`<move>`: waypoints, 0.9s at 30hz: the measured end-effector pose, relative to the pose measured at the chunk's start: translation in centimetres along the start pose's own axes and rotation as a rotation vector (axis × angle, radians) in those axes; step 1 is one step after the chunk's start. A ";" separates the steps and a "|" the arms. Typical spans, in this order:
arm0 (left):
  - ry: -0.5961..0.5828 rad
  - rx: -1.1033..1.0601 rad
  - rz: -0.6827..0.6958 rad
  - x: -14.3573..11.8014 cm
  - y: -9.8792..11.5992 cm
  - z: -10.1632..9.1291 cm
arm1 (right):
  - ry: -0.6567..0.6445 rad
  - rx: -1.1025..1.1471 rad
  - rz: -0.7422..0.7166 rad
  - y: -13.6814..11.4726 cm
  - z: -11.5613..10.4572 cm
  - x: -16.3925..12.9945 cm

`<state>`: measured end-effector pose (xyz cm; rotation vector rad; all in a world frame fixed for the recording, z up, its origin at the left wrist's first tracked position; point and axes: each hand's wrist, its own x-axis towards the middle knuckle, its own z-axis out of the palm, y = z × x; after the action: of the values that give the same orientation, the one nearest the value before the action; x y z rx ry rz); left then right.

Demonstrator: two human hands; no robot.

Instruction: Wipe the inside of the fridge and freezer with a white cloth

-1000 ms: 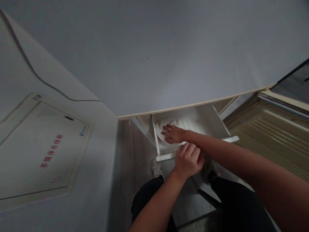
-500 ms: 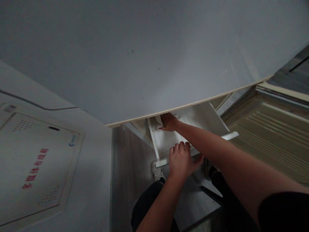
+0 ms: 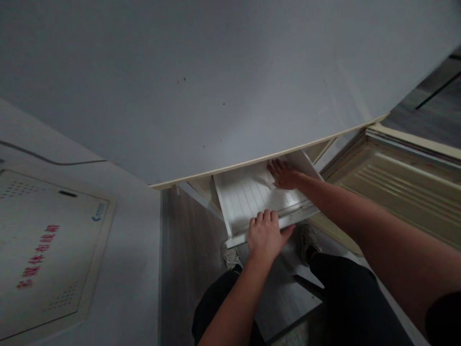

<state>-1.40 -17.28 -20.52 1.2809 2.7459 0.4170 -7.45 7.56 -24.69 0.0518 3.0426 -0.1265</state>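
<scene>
A white drawer (image 3: 245,190) with a ribbed floor is pulled out beneath a large grey panel. My left hand (image 3: 264,233) is closed over the drawer's front edge, fingers on the inside and thumb stretched along the front. Inside the drawer, towards its right back, my right hand (image 3: 284,174) lies palm down with its fingers spread. Beside those fingers is a whitish patch, too faint to name. What lies under the palm is hidden, and the panel covers the drawer's back end.
The grey panel (image 3: 216,105) fills the upper view. On the right a door (image 3: 406,187) with a ridged cream inner side stands open. A wall box (image 3: 54,250) with red lettering is at left. My shoes (image 3: 232,257) are on the wooden floor (image 3: 180,278) below.
My right hand has moved from the drawer's left back across to its right side. My left hand stays at the front edge. The view has shifted slightly.
</scene>
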 end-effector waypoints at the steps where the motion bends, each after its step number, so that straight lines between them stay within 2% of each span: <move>1: -0.004 0.000 0.000 0.0 0.0 0.1 | -0.016 0.000 -0.034 -0.7 0.2 0.0; 4: -0.012 0.003 -0.022 0.2 0.0 0.2 | -0.112 -0.030 -0.202 -3.8 0.7 1.5; 7: -0.026 0.022 -0.038 0.3 0.1 0.2 | -0.254 -0.102 -0.415 -8.2 0.9 3.9; 9: -0.044 0.031 -0.033 0.4 0.1 0.0 | -0.279 -0.123 -0.477 -10.8 1.1 5.2; 11: -0.051 0.037 -0.032 0.3 0.1 -0.1 | -0.271 -0.117 -0.485 -12.0 1.5 6.0; 12: -0.047 0.040 -0.035 0.3 0.1 -0.2 | -0.270 -0.111 -0.479 -11.9 1.6 6.1; 14: -0.029 0.049 -0.037 0.2 0.1 -0.3 | -0.280 -0.104 -0.444 -10.0 1.7 5.9; 17: -0.020 0.045 -0.017 0.1 0.1 -0.2 | -0.332 -0.089 -0.302 -4.7 0.9 4.3; 21: -0.022 0.031 -0.015 0.1 0.1 -0.2 | -0.410 -0.029 0.004 1.9 -0.8 1.2; 24: -0.024 0.025 -0.009 0.2 0.1 -0.2 | -0.429 -0.052 0.100 3.3 -1.4 -0.4; 27: -0.024 0.028 0.006 0.2 0.0 -0.1 | -0.481 -0.103 0.142 2.4 -1.2 -0.8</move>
<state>-1.54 -17.09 -20.43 1.2919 2.7387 0.3628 -6.66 9.99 -23.62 0.1983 2.5509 0.0273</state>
